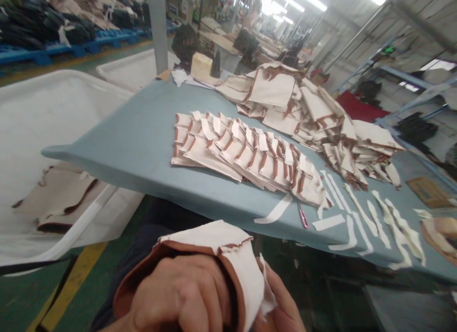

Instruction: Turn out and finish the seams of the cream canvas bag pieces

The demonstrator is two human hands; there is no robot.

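Low in the head view, in front of the table's edge, a cream fabric piece (228,234) with a brown inner side and brown edges is bent round into a loop. My left hand (182,291) is inside that loop, fingers curled against the fabric; their tips are hidden. On the right side, my right hand (282,298) closes on the piece's outer edge, where a thin white strip (266,294) sticks out with a frayed end. Most of the right fingers are hidden behind the fabric.
On the blue-grey table (143,127) lies an overlapping row of cream pieces (246,151) with white tabs. Behind it rises a larger heap (274,89). Several white strips (369,213) and a pink tool (303,215) lie at right. A white bin (64,92) stands left, with fabric inside.
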